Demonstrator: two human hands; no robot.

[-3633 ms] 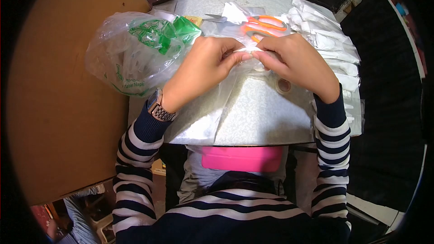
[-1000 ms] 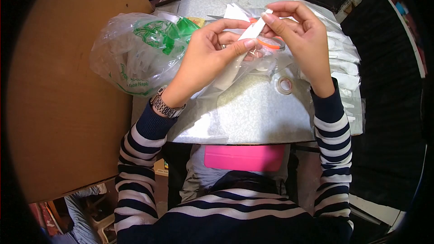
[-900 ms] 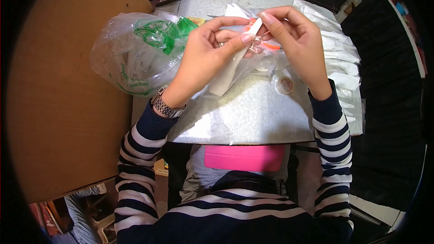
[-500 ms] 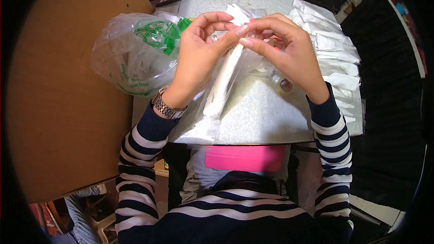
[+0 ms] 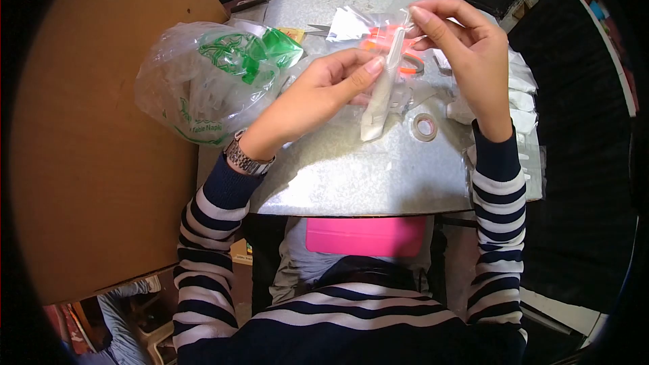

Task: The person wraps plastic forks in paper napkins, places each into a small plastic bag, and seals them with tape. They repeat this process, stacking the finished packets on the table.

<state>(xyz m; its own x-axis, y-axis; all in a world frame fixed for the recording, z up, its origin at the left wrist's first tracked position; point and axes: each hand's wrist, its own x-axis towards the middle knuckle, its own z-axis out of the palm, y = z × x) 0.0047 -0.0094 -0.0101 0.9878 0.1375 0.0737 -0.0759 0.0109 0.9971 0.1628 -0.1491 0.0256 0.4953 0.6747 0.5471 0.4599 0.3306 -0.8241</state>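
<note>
A narrow white wrapped bundle point(image 5: 380, 103) in clear plastic hangs tilted above the table. My left hand point(image 5: 331, 88) pinches it along its left side between thumb and fingers. Its gathered upper end is pinched in my right hand point(image 5: 466, 40). Behind the bundle lie orange-handled scissors point(image 5: 411, 62), partly covered by clear plastic. A roll of tape point(image 5: 424, 127) rests on the table below my right hand. To the left of my left hand sits a clear plastic bag with green print point(image 5: 223, 81).
Several white wrapped bundles point(image 5: 522, 101) lie in a row at the table's right side. A brown board point(image 5: 101, 128) stands along the left. A pink object point(image 5: 365, 236) rests on the lap below the edge of the grey table point(image 5: 324, 189).
The bundle has moved right and up with both hands. My right hand has shifted to its upper end, away from my left hand. The scissors and tape roll are now more visible.
</note>
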